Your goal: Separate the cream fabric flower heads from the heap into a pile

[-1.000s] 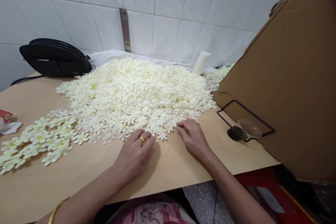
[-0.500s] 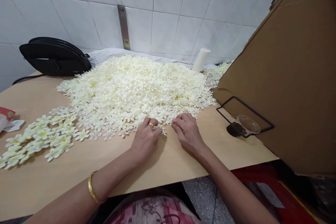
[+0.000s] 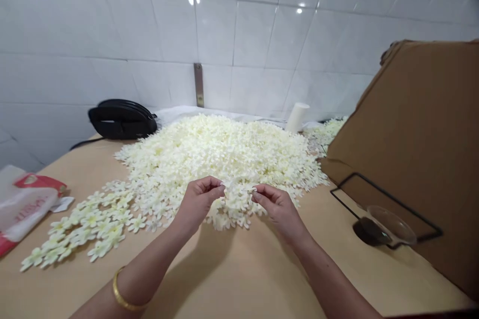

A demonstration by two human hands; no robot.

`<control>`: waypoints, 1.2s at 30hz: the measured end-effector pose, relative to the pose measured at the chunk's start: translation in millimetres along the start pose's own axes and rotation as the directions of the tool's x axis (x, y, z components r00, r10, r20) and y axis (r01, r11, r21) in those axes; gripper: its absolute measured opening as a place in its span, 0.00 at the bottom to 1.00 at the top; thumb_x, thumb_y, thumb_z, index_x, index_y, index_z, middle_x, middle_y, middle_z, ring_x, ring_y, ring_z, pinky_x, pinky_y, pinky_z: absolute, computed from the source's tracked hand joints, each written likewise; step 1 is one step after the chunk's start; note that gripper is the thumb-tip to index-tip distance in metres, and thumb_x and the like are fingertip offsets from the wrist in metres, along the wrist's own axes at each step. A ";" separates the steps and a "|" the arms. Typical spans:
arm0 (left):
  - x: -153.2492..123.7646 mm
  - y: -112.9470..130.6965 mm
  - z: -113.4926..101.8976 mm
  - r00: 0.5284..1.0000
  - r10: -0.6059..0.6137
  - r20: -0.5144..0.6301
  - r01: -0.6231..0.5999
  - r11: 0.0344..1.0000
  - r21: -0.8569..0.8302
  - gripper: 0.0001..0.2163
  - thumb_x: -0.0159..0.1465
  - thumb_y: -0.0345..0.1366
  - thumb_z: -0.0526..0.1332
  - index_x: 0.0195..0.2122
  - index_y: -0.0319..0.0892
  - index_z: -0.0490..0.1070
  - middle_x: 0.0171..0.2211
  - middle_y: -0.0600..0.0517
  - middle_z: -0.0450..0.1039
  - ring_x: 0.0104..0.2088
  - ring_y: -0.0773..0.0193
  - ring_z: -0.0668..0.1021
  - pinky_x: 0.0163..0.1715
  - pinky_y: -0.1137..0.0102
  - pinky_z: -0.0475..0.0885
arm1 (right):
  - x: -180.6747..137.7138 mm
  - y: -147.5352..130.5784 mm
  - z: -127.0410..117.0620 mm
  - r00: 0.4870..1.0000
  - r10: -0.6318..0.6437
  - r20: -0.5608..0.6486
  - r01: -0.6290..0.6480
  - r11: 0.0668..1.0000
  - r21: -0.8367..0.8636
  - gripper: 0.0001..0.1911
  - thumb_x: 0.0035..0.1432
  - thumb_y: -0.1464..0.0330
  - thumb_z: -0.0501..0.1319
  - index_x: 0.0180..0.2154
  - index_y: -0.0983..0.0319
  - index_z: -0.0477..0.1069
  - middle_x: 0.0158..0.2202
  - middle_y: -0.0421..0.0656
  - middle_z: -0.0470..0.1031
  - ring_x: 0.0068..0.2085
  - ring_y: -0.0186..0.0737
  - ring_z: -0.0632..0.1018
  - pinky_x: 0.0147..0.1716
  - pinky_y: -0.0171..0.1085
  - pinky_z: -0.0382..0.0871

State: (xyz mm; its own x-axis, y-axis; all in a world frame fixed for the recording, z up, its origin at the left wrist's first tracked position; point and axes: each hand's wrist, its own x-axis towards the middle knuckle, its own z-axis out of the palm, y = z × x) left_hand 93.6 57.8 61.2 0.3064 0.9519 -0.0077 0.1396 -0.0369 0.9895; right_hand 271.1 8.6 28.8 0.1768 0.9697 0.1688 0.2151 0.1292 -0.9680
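From my seat at the head view, I have both hands close together over the front edge of a broad pile of white blossoms [image 3: 209,144] on the counter [image 3: 232,279]. My left hand [image 3: 198,202] is narrowed to a thumb-and-finger pinch, with white petal at the tips. My right hand [image 3: 279,207] is pinched the same way, and a petal shows at its fingertips. Between them sits a small blossom cluster [image 3: 237,202]; I judge that both pinches are on it, though I cannot tell whether a thread or stem joins the flowers there. Dark shadows on the counter suggest that my wrists are raised.

I expect these blossoms to weigh almost nothing and to be soft and bendy, more like cloth than fresh petals, so they should slide over one another and tangle easily. A petal is the weak place to pull on; I would take hold near the yellowish centre, lightly, with fingertips only.

To the left a looser patch of blossoms [image 3: 92,219] lies spread in a thin layer. A cardboard box [image 3: 419,144] stands on the right, with a black wire frame [image 3: 396,197] just beside it.
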 end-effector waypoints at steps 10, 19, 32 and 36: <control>69.5 2.7 -57.8 0.940 0.183 -0.289 -0.077 0.937 0.342 0.09 0.48 0.41 0.58 0.19 0.39 0.67 0.15 0.56 0.63 0.16 0.72 0.62 0.17 0.75 0.56 | 102.5 -30.7 40.1 0.910 -0.415 -0.025 0.352 0.802 -0.482 0.06 0.50 0.69 0.55 0.27 0.60 0.70 0.31 0.43 0.72 0.38 0.42 0.69 0.40 0.42 0.60; 85.7 1.7 -65.6 0.900 0.255 -0.353 0.035 0.765 0.643 0.08 0.50 0.38 0.56 0.17 0.42 0.67 0.18 0.53 0.68 0.22 0.64 0.69 0.20 0.72 0.56 | 130.6 -20.3 63.2 0.895 -0.440 -0.074 0.296 0.709 -0.640 0.07 0.49 0.71 0.54 0.23 0.60 0.68 0.33 0.46 0.69 0.42 0.48 0.63 0.38 0.45 0.55; 32.7 -12.3 -48.6 0.810 0.582 -0.077 -0.257 0.470 0.844 0.09 0.58 0.39 0.53 0.32 0.42 0.69 0.30 0.50 0.70 0.32 0.61 0.71 0.29 0.70 0.64 | 63.2 -9.4 -16.1 0.867 -0.444 -0.228 0.176 0.699 -0.693 0.09 0.56 0.70 0.50 0.32 0.60 0.68 0.35 0.44 0.69 0.41 0.42 0.66 0.42 0.40 0.57; -20.5 -41.1 -13.0 0.707 0.606 0.364 -0.640 0.330 0.694 0.08 0.60 0.33 0.51 0.35 0.40 0.69 0.35 0.47 0.69 0.33 0.63 0.71 0.28 0.72 0.66 | 11.9 18.2 -43.6 0.933 -0.305 -0.191 0.112 0.749 -0.653 0.09 0.56 0.68 0.50 0.30 0.61 0.68 0.31 0.43 0.68 0.36 0.39 0.69 0.37 0.37 0.61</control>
State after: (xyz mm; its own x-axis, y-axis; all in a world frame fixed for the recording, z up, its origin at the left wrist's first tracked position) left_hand 69.4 43.8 22.6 0.6436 0.5402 0.5422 0.5034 -0.8324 0.2317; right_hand 319.0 13.4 21.3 0.2826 0.8256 0.4883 0.8077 0.0698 -0.5854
